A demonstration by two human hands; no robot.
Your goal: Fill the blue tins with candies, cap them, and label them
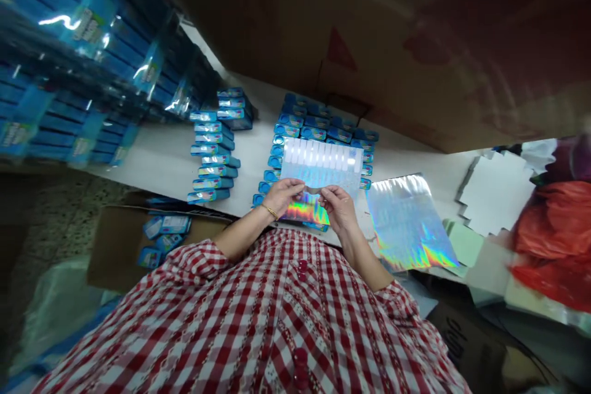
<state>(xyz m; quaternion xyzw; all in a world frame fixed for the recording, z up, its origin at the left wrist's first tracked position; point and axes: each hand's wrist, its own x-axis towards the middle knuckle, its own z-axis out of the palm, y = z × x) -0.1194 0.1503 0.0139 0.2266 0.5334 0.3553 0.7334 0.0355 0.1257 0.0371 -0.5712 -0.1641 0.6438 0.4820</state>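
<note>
Between my two hands a short, narrow strip point(313, 190) is stretched, greyish and slightly bowed; it looks like a peeled sticker. My left hand point(285, 195) pinches its left end between thumb and finger, and my right hand point(336, 202) pinches the right end. Below them lies a shiny holographic sticker sheet point(318, 166) with a row of pale strips along its far part and rainbow glare near me. The sheet rests on rows of small blue boxes point(290, 120), which show around its far and side edges.
Left of the rows stands a column of blue boxes point(215, 160). Another holographic sheet point(410, 221) lies at right, near white cut card point(496, 191) and a red plastic bag point(556, 221). Wrapped blue packs point(60, 74) are piled at left; a big cardboard box point(392, 92) overhangs the table point(157, 151).
</note>
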